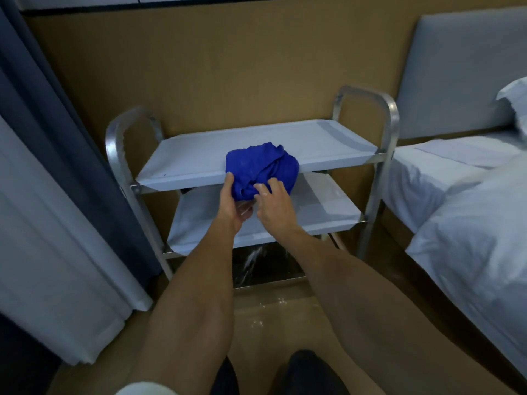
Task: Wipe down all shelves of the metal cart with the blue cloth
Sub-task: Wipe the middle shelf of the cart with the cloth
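The metal cart [387, 129] stands against the brown wall with a top shelf [199, 155], a middle shelf [328, 209] and a dark bottom shelf [262, 269]. A crumpled blue cloth [258, 168] lies bunched on the front edge of the top shelf, hanging slightly over it. My left hand [232, 203] cups the cloth's lower left side from beneath, thumb on the fabric. My right hand [273, 205] has its fingers on the cloth's lower right folds.
A bed with white bedding [470, 223] and a padded headboard [456, 67] is close on the right. White and dark blue curtains [57, 195] hang on the left. My knees [308, 372] are at the bottom, above the brown floor.
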Tool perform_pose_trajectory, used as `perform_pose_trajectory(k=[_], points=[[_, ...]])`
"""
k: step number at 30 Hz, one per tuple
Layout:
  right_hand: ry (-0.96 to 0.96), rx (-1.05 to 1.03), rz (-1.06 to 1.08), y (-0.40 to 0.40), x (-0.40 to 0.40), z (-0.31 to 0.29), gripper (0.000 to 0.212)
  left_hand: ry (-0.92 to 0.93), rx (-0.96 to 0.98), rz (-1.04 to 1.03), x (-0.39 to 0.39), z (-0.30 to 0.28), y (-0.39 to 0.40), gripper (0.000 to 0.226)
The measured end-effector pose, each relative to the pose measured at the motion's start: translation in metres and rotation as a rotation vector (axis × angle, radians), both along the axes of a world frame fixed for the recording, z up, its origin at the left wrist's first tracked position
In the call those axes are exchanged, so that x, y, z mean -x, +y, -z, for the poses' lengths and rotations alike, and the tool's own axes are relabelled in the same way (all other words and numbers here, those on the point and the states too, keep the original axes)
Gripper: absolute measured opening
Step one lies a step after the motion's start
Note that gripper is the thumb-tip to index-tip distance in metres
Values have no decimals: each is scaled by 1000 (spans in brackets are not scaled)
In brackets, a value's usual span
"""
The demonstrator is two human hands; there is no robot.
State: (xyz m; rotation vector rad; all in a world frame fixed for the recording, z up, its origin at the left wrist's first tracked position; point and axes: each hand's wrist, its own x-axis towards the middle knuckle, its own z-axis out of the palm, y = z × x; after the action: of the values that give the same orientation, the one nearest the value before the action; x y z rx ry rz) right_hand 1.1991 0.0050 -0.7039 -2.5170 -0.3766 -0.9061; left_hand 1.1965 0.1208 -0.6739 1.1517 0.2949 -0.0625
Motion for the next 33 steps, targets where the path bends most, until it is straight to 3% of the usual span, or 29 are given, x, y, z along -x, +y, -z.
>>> perform_pose_trajectory(k=[5,7,10,12,14,17,21,25,29,31,33], points=[[179,4,-83,-7,25,33,36,6,-50,3,-11,12,1,57],[277,-21,-20,-15,27,44,31,26,-110,-9,-9,19,2,43],[300,-260,147,-17,24,54,11,23,-204,-61,2,40,5,19],[338,-510,190,-12,18,55,8,81,-278,-34,8,65,14,20],[442,-629,200,-3,10,62,11,167,-361,77,14,89,22,23],[658,-621,142,10,6,89,19,273,-452,180,19,109,22,22],[820,-653,232,10,15,136,22,352,-412,113,12,109,21,32],[1084,-1088,166,8,4,147,25,341,-393,115,2,96,2,29],[1119,-1464,109,-16,-10,133,27,272,-373,163,-14,78,-40,45],[1003,-1601,87,-40,-26,125,33,223,-340,176,-26,69,-70,43],[796,-1560,142,-70,-44,108,30,173,-244,201,-37,56,-102,34]])
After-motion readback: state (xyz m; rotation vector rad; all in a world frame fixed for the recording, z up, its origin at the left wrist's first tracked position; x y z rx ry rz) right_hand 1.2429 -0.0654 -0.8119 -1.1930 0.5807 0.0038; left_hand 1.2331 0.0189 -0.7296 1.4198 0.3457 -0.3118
